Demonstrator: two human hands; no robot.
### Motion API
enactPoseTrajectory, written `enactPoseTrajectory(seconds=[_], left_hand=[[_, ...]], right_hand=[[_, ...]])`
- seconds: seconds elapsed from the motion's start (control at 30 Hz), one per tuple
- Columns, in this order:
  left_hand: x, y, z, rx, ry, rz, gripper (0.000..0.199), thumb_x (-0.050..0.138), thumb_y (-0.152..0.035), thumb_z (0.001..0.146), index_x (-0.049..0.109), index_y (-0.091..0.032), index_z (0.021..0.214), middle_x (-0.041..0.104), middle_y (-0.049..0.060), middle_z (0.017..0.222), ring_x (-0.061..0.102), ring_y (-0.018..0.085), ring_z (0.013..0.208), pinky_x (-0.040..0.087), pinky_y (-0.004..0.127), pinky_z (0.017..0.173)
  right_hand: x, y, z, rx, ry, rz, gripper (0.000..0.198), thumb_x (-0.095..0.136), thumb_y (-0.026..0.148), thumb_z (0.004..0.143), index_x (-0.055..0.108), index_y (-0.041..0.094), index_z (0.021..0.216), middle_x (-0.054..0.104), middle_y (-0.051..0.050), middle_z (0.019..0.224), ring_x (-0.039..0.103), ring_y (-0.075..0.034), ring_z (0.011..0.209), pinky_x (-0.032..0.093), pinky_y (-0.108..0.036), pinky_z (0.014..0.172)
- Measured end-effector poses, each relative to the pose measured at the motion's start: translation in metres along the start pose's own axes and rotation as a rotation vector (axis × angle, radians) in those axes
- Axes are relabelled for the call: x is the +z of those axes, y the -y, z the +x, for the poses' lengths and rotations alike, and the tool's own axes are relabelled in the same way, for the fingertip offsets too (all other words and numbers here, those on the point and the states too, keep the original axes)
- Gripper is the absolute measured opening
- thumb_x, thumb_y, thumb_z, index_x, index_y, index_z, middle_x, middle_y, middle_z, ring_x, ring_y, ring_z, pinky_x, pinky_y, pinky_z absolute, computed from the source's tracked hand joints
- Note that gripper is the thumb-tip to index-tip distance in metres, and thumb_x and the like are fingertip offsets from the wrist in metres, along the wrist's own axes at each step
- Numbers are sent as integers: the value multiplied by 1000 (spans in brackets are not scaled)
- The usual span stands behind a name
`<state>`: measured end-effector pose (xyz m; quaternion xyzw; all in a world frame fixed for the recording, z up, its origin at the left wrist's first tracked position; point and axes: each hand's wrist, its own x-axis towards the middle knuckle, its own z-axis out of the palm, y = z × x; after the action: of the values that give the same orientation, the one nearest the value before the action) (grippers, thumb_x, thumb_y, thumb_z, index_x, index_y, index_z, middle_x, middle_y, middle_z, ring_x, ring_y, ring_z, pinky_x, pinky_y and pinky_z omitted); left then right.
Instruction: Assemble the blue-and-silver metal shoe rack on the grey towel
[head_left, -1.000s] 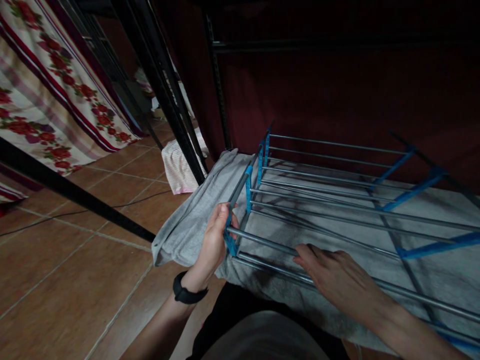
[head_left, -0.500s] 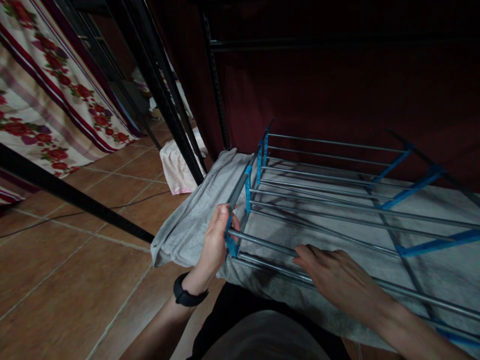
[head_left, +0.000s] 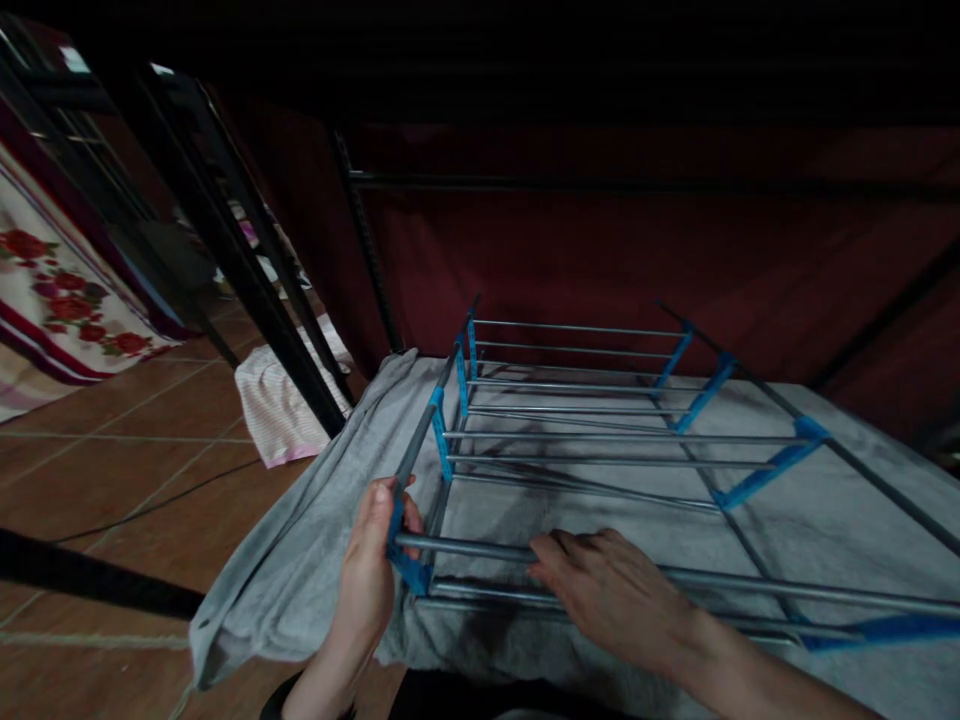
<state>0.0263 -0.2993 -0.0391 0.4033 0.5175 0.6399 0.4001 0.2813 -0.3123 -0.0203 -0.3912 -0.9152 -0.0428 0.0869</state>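
Grip of the left hand (head_left: 366, 572) is closed around the near left corner of a metal rack (head_left: 600, 438), at a blue bracket (head_left: 409, 573); the right hand (head_left: 611, 592) has its grip curled over the front bar (head_left: 476, 547). The rack lies on a grey blanket (head_left: 292, 575), near the blanket's front edge, its left end set in from the left edge.

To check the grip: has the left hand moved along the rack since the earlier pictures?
No: against the blue corner bracket of the rack, the left hand shows no clear shift.
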Motion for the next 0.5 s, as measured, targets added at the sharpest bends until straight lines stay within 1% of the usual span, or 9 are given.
enactPoseTrajectory(seconds=[0.07,0.1,0.17,0.23,0.3,0.33,0.37,0.43,0.5], left_hand=[[-1,0,1,16,2,12,46,56,-65,91,61,-21,103,56,-4,62,46,13,51,41,25,50],[-2,0,1,21,6,22,46,56,-65,91,62,-21,102,57,-3,63,47,13,52,41,25,50],[-4,1,3,26,7,37,48,56,-67,90,63,-21,101,59,-2,64,50,15,53,42,27,50],[-5,1,4,20,10,34,50,56,-69,89,64,-21,101,60,-1,65,52,16,53,42,28,49],[-6,0,4,21,35,20,55,55,-72,88,64,-20,104,61,0,65,53,16,55,43,28,51],[-5,0,3,28,53,4,58,54,-74,88,64,-19,105,62,1,66,55,16,56,45,28,53],[-5,0,3,37,69,-22,62,52,-76,87,64,-18,107,63,1,68,56,16,59,46,28,56],[-6,6,4,44,79,-101,71,46,-82,87,65,-17,108,65,3,70,59,17,64,49,30,63],[-11,19,3,21,45,-169,76,39,-84,88,67,-15,108,66,5,74,62,19,70,52,32,70]], right_hand=[[-1,2,-1,15,-39,-10,6,52,26,102,55,23,99,69,1,82,68,-19,67,44,-32,61],[0,4,-3,22,-78,-13,7,51,25,102,57,23,105,71,-1,87,69,-19,74,48,-32,65],[3,7,-13,3,-197,-17,23,49,21,101,58,21,122,72,-5,104,69,-20,94,52,-33,83],[11,10,-27,-80,-335,0,36,44,17,101,55,20,135,71,-8,119,65,-20,112,48,-35,101],[24,13,-44,-166,-401,55,40,41,12,99,57,21,135,71,-8,122,62,-19,117,46,-34,106],[33,14,-52,-176,-387,90,40,40,10,99,59,21,133,71,-8,122,63,-18,116,47,-34,106],[42,15,-58,-152,-339,120,40,40,10,99,60,21,132,71,-8,123,63,-19,115,48,-35,104],[64,16,-66,-53,-192,150,39,41,10,100,59,18,133,68,-11,127,64,-21,114,51,-37,101],[87,16,-67,40,-63,142,37,43,13,101,58,17,135,66,-13,132,63,-23,117,52,-41,101]])
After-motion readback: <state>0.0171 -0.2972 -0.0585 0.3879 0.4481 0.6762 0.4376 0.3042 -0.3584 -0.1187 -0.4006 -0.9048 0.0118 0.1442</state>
